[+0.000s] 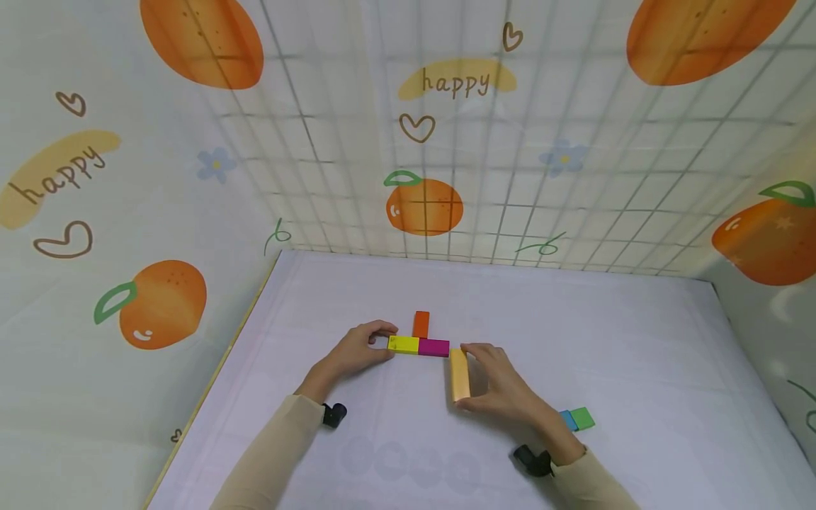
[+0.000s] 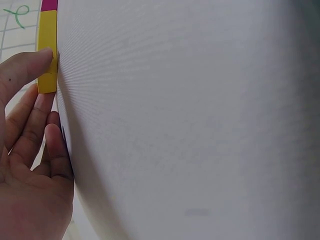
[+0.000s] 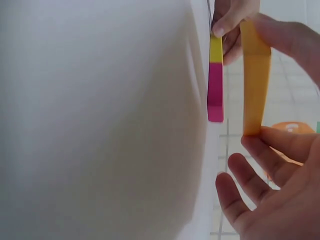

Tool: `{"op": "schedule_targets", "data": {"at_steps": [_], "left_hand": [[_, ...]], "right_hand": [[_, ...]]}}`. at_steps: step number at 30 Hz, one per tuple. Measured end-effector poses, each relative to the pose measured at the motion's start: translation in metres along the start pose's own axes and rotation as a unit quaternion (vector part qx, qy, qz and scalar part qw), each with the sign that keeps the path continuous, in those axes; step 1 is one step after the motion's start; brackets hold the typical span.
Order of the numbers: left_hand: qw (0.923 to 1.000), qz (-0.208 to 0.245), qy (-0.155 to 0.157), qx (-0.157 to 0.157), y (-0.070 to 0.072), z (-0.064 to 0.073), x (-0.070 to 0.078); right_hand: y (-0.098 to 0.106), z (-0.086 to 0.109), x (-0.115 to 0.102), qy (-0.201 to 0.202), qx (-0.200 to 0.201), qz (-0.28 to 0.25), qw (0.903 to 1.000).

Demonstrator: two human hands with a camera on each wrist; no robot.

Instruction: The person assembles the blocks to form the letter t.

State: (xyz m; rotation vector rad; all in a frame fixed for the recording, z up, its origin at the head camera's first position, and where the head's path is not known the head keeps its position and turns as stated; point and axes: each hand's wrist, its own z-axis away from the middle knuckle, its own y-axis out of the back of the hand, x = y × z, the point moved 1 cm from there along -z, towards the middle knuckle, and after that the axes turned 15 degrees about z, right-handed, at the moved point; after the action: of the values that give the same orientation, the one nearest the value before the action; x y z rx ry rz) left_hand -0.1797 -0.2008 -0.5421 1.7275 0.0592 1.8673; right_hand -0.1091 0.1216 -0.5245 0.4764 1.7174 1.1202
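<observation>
A yellow block (image 1: 404, 345) and a magenta block (image 1: 434, 348) lie end to end on the white table. Behind them, an orange block (image 1: 421, 324) points away from the row near where they meet. My left hand (image 1: 357, 348) pinches the left end of the yellow block, thumb on its near face (image 2: 47, 30). A longer light-orange block (image 1: 460, 375) is gripped at its two ends by my right hand (image 1: 500, 382), thumb at the near end and fingertips at the far end. In the right wrist view this light-orange block (image 3: 255, 85) hangs above the table, apart from the magenta block (image 3: 215, 92).
A green block (image 1: 582, 418) and a blue block (image 1: 568, 421) lie together by the right wrist, the blue one partly hidden. Patterned cloth (image 1: 357, 142) walls the table at the back and sides. A black wrist camera (image 1: 532, 460) juts out under the right forearm.
</observation>
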Motion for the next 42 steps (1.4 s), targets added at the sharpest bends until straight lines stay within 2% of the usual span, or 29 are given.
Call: {"op": "schedule_targets", "data": {"at_steps": [7,14,19,29,35,42], "left_hand": [[1.0,-0.001,0.003,0.001,-0.001,0.0,-0.001],[0.9999,-0.01,0.003,0.003,-0.002,0.0,0.001],[0.9999,-0.01,0.01,0.006,-0.002,0.0,0.001],[1.0,-0.007,0.002,0.003,-0.001,0.0,-0.001],[0.9999,-0.01,-0.009,0.001,0.0,0.0,0.0],[1.0,-0.003,-0.005,0.001,-0.001,0.0,0.001]], "right_hand": [[-0.009,-0.011,-0.017,-0.006,-0.003,-0.015,0.9999],[-0.018,-0.021,-0.028,0.0,-0.007,-0.004,1.0],[-0.023,-0.025,-0.033,-0.003,-0.011,0.003,0.9999],[-0.031,-0.031,-0.041,0.006,-0.003,0.016,0.9998],[-0.036,-0.035,-0.048,0.0,-0.014,0.025,0.9996],[-0.041,-0.037,-0.055,0.006,-0.01,0.041,0.9991]]}}
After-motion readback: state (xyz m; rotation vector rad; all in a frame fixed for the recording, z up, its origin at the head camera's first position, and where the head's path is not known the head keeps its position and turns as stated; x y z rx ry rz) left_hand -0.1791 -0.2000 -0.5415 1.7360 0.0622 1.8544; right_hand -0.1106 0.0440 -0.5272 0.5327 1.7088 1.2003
